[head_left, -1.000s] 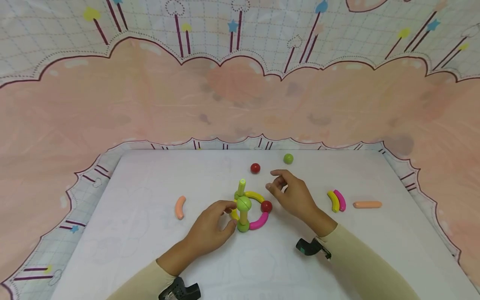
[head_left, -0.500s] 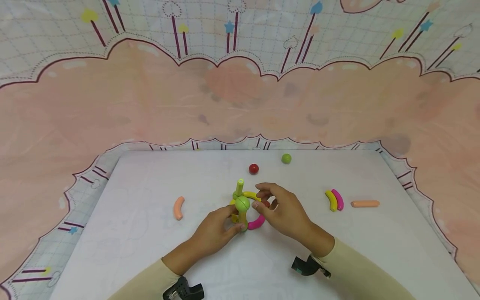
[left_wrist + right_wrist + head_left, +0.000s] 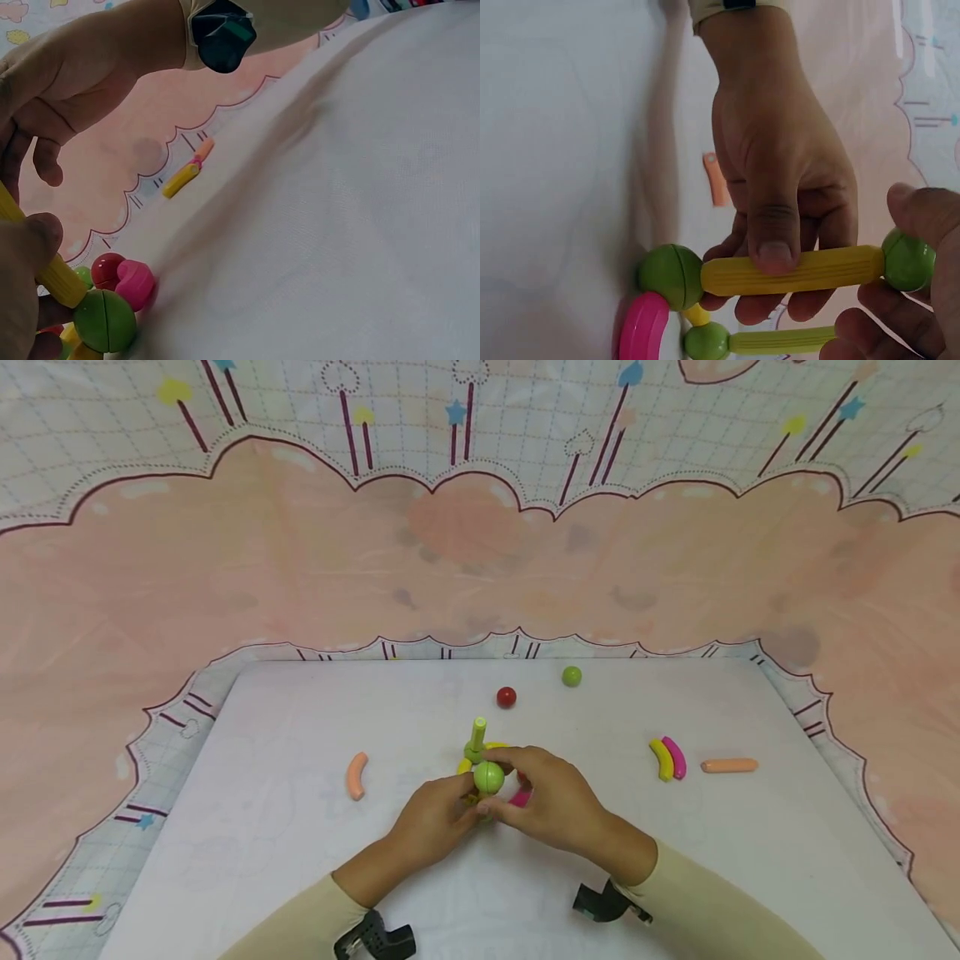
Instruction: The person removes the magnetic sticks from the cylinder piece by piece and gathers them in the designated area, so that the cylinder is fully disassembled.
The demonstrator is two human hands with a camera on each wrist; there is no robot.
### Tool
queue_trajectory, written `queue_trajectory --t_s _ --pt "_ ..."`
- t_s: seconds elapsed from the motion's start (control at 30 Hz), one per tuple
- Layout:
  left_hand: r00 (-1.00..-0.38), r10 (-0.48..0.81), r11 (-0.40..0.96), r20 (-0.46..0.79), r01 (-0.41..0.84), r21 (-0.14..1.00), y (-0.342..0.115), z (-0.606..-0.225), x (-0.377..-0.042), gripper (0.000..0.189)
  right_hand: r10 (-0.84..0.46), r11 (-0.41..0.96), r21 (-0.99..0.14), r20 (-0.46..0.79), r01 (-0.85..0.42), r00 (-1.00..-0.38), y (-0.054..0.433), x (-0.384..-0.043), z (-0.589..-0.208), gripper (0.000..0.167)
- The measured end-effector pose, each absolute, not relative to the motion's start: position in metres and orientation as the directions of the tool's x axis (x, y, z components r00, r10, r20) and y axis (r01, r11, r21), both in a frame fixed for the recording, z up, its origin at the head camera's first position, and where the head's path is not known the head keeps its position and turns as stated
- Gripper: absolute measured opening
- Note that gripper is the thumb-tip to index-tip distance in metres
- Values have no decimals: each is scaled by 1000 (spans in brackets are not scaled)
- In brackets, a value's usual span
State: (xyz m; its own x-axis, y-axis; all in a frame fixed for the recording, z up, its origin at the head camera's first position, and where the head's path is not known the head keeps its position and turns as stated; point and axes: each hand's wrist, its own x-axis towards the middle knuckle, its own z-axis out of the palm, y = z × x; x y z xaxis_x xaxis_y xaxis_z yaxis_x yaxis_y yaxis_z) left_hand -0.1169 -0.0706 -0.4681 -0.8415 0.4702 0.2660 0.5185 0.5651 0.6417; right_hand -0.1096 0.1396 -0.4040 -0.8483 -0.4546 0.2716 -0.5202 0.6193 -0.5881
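A ring of curved toy building sticks and balls lies mid-table, with upright sticks on it. My left hand (image 3: 431,818) grips the upright yellow stick (image 3: 802,270), thumb on its near side and fingers behind. That stick stands on a green ball (image 3: 671,276) beside a pink curved stick (image 3: 643,330). At its top sits another green ball (image 3: 489,777), which my right hand (image 3: 558,797) holds between thumb and fingers. Behind it rises a light green upright stick (image 3: 478,733), its top end bare. My hands hide much of the ring in the head view.
On the white table (image 3: 247,877), a loose red ball (image 3: 506,697) and a loose green ball (image 3: 572,676) lie beyond the ring. A curved orange stick (image 3: 356,776) is to the left. Rightward are a curved yellow stick (image 3: 662,760), a magenta one (image 3: 676,757) and a straight orange stick (image 3: 730,766).
My right hand has come down leftward from beside the ring to the green ball on the yellow stick. My left hand has moved slightly right, onto the stick.
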Motion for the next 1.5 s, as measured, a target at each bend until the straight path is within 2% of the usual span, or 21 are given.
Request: queue_trajectory --t_s 0.27,0.4,0.57,0.67,0.77,0.87,1.1,1.5 --pt "-818 501 599 284 564 569 -73 -467 -117 19 -470 605 -583 287 -542 -835 135 -108 -405 53" --pt "-811 513 593 281 572 567 -74 -467 -118 13 -481 579 -613 277 -538 -832 134 -107 -403 49" --pt "-805 514 580 295 580 572 -74 -467 -119 20 -478 539 -647 293 -540 -828 134 -109 -404 46" --pt "-800 517 575 305 588 568 -74 -467 -119 17 -449 549 -649 302 -527 -841 136 -110 -404 48" --pt "-798 527 579 294 590 563 -73 -467 -119 14 -384 599 -643 293 -478 -875 141 -113 -406 53" --pt "-801 534 589 270 581 562 -72 -466 -119 21 -306 650 -640 274 -410 -912 150 -122 -409 57" --pt "-813 532 607 236 560 564 -72 -464 -118 22 -155 724 -642 207 -254 -966 177 -159 -429 55" --pt "-810 533 607 243 567 557 -71 -464 -119 21 -1 774 -633 28 -19 -1000 199 -210 -459 54"
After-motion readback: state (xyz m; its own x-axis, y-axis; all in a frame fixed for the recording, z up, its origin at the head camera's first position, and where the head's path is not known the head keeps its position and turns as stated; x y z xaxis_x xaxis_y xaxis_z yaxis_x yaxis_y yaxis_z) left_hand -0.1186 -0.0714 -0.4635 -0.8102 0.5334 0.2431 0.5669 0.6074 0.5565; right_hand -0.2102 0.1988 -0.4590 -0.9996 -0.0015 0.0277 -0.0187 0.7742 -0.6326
